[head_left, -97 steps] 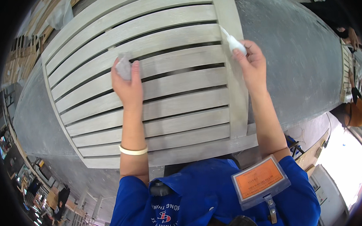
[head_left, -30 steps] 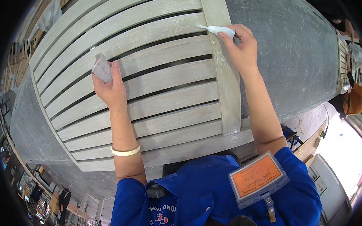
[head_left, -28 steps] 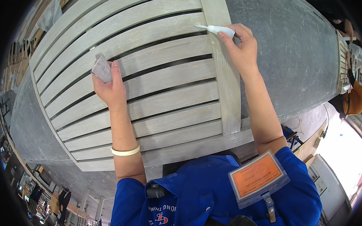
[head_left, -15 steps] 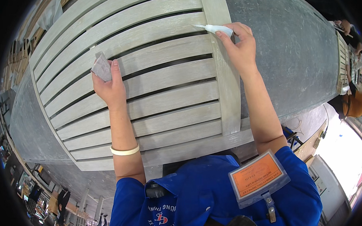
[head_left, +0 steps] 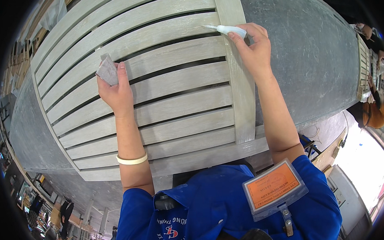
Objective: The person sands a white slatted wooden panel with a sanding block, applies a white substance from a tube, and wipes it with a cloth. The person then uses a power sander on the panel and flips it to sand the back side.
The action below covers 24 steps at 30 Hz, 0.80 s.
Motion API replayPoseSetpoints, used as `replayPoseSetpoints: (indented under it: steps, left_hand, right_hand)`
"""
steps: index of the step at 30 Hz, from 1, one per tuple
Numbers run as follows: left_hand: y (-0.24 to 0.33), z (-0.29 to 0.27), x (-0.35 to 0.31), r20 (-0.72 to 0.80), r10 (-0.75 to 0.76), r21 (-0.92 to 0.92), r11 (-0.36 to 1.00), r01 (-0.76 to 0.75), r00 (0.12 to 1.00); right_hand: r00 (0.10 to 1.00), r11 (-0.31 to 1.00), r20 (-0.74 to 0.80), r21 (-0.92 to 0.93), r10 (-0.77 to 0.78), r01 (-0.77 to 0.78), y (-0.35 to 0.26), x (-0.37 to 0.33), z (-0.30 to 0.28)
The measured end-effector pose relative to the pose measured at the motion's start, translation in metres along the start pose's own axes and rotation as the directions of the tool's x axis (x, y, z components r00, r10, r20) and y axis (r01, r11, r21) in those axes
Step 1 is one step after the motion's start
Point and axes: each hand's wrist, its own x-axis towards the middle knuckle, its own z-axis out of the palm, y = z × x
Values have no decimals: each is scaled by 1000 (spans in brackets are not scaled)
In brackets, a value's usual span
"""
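Two hands, both closed: the right hand [head_left: 257,52] pinches a white bottle [head_left: 232,31] between thumb and fingers, nozzle [head_left: 210,26] over a slat [head_left: 175,30]; the left hand [head_left: 117,95] clasps a grey pad [head_left: 107,72]. Beneath both, the pale panel [head_left: 177,82] lies on a dark table [head_left: 305,59].

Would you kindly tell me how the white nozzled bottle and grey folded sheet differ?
The white nozzled bottle tapers to a thin tip; the grey folded sheet is flat-faced and angular. The right hand holds the bottle, the left hand the sheet. Both are over the pale slatted wooden panel.
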Motion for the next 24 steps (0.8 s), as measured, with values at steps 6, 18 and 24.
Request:
replayPoseSetpoints:
  steps: [6, 18, 24]
  left_hand:
    - [0, 1, 0, -25, 51, 25, 998, -51, 998]
    - [0, 0, -1, -22, 4, -12, 1000, -4, 1000]
    - [0, 1, -1, -20, 15, -13, 1000, -15, 1000]
  right_hand:
    - [999, 999, -18, -22, -45, 44, -1, -2, 4]
    - [994, 994, -29, 18, -109, 110, 1, 1, 10]
    - [993, 993, -28, 11, -116, 116, 3, 2, 12]
